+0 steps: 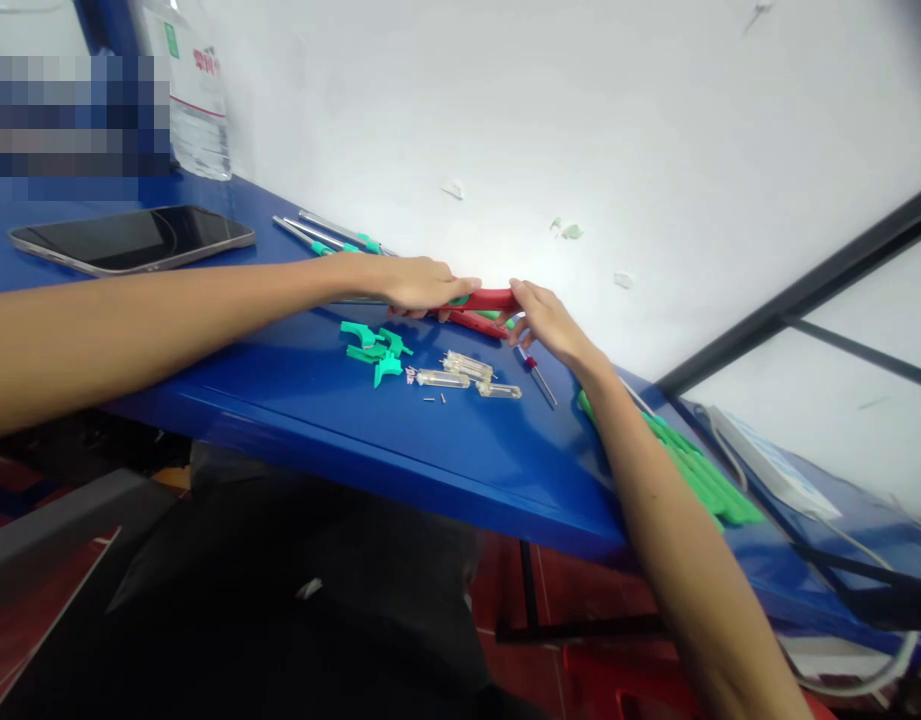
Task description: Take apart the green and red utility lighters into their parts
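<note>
A red plastic handle-like part (494,299) lies level between my two hands at the back of the blue table. My left hand (422,284) is closed around its left end, where a bit of green shows at the fingers. Thumb and fingers of my right hand (548,322) grip its right end. Just below it is a second red part (475,323), partly covered by my left fingers. A small screwdriver (539,378) with a thin metal shaft lies under my right hand. In front are several green clip-like pieces (387,368) and clear plastic pieces (443,379).
Metal rods with green fittings (321,237) lie behind my left forearm. A phone (137,240) and water bottle (197,110) are at left. Right of my right forearm are long green parts (700,465) and a white power strip (767,460). Tiny metal pins (430,399) lie near the blue table's (340,440) front edge.
</note>
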The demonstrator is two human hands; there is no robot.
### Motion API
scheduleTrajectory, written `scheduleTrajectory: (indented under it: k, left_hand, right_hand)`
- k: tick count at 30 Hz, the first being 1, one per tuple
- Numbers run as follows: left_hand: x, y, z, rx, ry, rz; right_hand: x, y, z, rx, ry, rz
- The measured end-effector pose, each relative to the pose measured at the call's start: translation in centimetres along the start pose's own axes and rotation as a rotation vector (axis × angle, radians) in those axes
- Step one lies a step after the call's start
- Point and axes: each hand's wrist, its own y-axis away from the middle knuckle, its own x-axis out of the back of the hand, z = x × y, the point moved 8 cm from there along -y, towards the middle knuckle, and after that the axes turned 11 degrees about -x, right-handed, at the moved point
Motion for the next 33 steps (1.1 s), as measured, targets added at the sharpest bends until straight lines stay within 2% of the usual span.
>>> scheduleTrajectory:
  k: [4, 8, 10, 11, 15, 19, 26, 33]
  left_hand:
    - [0.8, -0.2, 0.6, -0.016, -0.059, 0.072]
    - [1.8, -0.1, 0.5, 0.012, -0.109, 0.178]
    - [2.0, 0.1, 0.3, 0.029, -0.114, 0.210]
    - [2.1, 0.2, 0.3, 0.039, -0.115, 0.223]
    - [2.6, 0.6, 0.3, 0.093, -0.113, 0.268]
    - [3.2, 1.0, 0.7, 0.124, -0.099, 0.296]
    - [3.4, 1.2, 0.8, 0.114, -0.083, 0.295]
    - [3.3, 1.0, 0.4, 0.138, -0.106, 0.304]
  right_hand:
    - [1.2, 0.5, -0.4, -0.063, 0.112, 0.077]
    - [4.8, 1.0, 0.8, -0.239, 0.358, 0.222]
    - [6.0, 1.1, 2.1, -0.333, 0.423, 0.178]
    - [6.0, 1.2, 2.8, -0.385, 0.450, 0.109]
    - [4.2, 2.0, 4.9, -0.526, 0.491, -0.235]
    - [2.5, 2.4, 4.7, -0.531, 0.463, -0.383]
    - [2.5, 2.5, 4.6, -0.537, 0.435, -0.412]
    - [4.5, 1.8, 4.0, -0.503, 0.367, -0.226]
